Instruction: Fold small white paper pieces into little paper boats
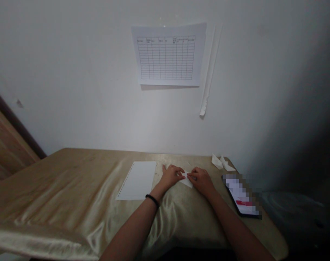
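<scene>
On the gold satin tablecloth (77,185), folded paper (187,182) is pinched by the left hand (171,176) and right hand (202,179). Paper boats (216,162) are placed at two o'clock, a loose-leaf sheet (139,181) at nine.

Small white paper (187,182): far part and some edges covered by fingers of left hand (170,176) and right hand (204,181); fold lines too small to make out. Both forearms (133,225) cut by near edge of view. Phone (239,195): screen and right side blurred into blocks, content unreadable. Wall chart (166,59): headings too small to read. Table (72,188) and wooden panel (7,136) cut off at left. Dark shape (292,210) right of table too dim to identify.
</scene>
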Demonstrator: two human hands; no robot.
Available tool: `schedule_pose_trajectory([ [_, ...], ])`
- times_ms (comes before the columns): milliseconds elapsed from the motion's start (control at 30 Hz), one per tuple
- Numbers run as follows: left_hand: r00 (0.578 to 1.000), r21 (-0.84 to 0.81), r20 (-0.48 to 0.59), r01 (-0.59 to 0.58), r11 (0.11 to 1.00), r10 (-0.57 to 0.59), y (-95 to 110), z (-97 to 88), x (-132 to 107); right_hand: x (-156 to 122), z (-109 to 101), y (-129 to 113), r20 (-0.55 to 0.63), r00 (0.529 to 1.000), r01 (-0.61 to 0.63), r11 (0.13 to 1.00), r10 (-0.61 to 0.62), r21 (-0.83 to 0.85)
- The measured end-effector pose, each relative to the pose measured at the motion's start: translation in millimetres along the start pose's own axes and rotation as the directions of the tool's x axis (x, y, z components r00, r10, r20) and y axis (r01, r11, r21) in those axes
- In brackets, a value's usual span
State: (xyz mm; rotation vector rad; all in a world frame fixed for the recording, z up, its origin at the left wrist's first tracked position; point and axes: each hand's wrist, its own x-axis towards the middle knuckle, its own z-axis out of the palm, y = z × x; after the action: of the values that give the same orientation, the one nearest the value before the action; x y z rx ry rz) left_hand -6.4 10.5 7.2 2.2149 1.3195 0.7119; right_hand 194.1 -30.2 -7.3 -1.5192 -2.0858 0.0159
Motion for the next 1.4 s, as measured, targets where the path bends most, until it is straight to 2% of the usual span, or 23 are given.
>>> schedule_pose_trajectory([
  [233, 1.000, 0.087, 0.005, -0.026, 0.996, 0.026, -6, 1.6, 0, 2, 3, -1, 0.017, 0.999, -0.035, 0.999, 0.035, 0.001],
  [567, 0.978, 0.206, 0.200, -0.096, 0.974, 0.054, -11, 0.0, -1, 3, 1, -4, 0.010, 0.998, -0.069, 0.998, 0.069, 0.009],
  [800, 0.980, 0.197, 0.192, -0.084, 0.977, 0.046, -13, 0.2, 1, 3, 1, -7, 0.024, 0.995, -0.093, 0.995, 0.094, -0.048],
  [1033, 0.980, 0.160, 0.184, -0.101, 0.982, 0.071, -14, 0.1, 1, 2, 2, -8, 0.007, 0.994, -0.105, 0.994, 0.105, -0.014],
  [1400, 0.976, 0.203, 0.204, -0.114, 0.972, 0.072, -15, -1.5, 2, 4, 6, -6, -0.007, 0.991, -0.136, 0.991, 0.136, 0.004],
])
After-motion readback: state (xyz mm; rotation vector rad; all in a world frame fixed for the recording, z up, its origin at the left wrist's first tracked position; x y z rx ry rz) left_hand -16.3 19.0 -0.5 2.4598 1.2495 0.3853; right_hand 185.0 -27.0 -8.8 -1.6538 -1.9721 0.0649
